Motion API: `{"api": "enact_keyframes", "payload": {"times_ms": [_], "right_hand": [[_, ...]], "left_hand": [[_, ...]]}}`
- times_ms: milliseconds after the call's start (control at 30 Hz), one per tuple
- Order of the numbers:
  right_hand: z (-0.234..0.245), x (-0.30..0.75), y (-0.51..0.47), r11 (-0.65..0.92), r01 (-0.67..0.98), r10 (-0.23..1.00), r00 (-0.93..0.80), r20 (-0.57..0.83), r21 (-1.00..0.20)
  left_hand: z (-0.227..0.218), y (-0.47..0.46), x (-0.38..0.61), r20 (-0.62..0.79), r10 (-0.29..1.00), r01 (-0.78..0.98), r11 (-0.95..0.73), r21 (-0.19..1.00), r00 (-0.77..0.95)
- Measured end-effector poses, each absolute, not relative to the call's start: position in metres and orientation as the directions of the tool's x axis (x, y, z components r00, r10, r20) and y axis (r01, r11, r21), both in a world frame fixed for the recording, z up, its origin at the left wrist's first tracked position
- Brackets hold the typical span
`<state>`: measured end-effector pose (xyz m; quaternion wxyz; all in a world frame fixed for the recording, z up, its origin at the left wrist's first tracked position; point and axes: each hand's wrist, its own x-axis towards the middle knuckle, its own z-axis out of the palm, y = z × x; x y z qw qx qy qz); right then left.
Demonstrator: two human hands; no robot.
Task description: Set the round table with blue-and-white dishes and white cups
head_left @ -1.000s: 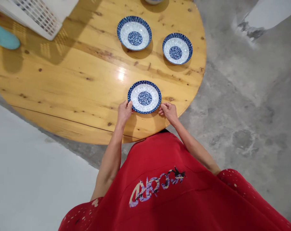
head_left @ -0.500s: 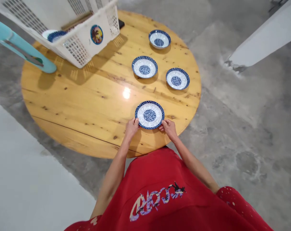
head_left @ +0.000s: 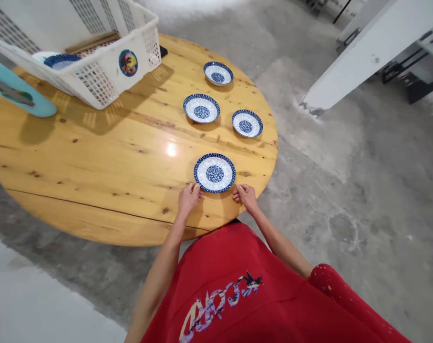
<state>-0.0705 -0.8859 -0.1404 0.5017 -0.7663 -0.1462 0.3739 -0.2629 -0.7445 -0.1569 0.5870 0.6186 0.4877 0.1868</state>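
Observation:
A round plate (head_left: 214, 173) with a blue patterned rim and blue centre lies flat near the front edge of the wooden table. My left hand (head_left: 190, 197) rests by its lower left rim, fingers curled together; whether they still brush the rim I cannot tell. On the other side my right hand (head_left: 245, 196) is closed as well, a small gap between its fingertips and the plate. Beyond stand three matching blue-and-white dishes: one (head_left: 201, 108) in the middle, another (head_left: 247, 123) to the right, and a third (head_left: 218, 74) farthest back.
At the back left of the round table (head_left: 130, 157) stands a white plastic basket (head_left: 98, 83) with more blue-and-white dishes (head_left: 61, 61) inside. A light-blue object (head_left: 41, 105) is beside it. Rising from the concrete floor at right is a white pillar (head_left: 345, 76).
Both hands have come off the plate's rim and drawn slightly back toward me, while the plate stays on the table. My view has shifted, showing more floor at the right.

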Motion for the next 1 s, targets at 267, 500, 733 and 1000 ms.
{"api": "enact_keyframes", "payload": {"times_ms": [267,500,733,1000], "right_hand": [[-0.144,-0.085,-0.853,-0.473,-0.045,0.613,0.700,-0.365,-0.880],[-0.147,-0.086,-0.852,-0.469,-0.044,0.620,0.695,-0.364,-0.882],[-0.144,-0.084,-0.855,-0.495,-0.040,0.632,0.669,-0.391,-0.868],[-0.144,-0.087,-0.858,-0.527,-0.049,0.653,0.616,-0.441,-0.848]], "left_hand": [[-0.160,-0.735,-0.252,-0.323,0.832,0.434,0.111,0.894,0.452],[-0.158,-0.732,-0.254,-0.300,0.833,0.478,0.050,0.877,0.465],[-0.145,-0.736,-0.253,-0.332,0.830,0.579,0.012,0.815,0.449],[-0.123,-0.731,-0.256,-0.396,0.833,0.698,0.018,0.716,0.385]]}}
